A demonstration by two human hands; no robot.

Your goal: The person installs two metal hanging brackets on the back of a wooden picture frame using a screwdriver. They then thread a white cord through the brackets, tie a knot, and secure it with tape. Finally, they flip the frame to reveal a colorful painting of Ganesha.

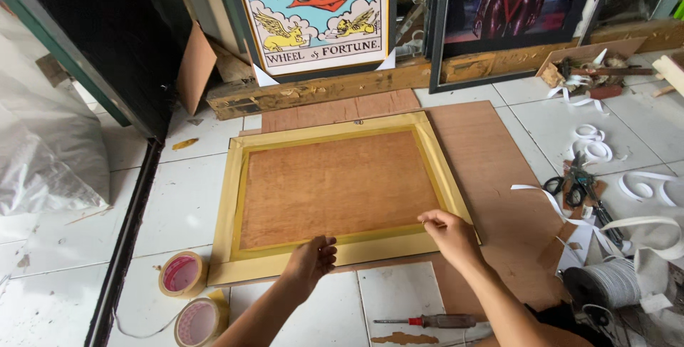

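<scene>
while flat on the floor tiles [178, 197], back-up picture frame [335, 190] gets its taped lower edge pressed: left hand [310, 261] curled loosely, holding nothing, right hand [445, 229] pinching tape at the corner; next, smoothing along carefully

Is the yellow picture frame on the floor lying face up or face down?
Face down. The picture frame lies flat with its brown backing board showing, edged in yellow tape; both hands, left and right, rest on its near edge.

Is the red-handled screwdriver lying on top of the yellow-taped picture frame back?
No, the red-handled screwdriver lies on the white floor tile in front of the yellow-taped frame back, apart from it, between the person's forearms.
</scene>
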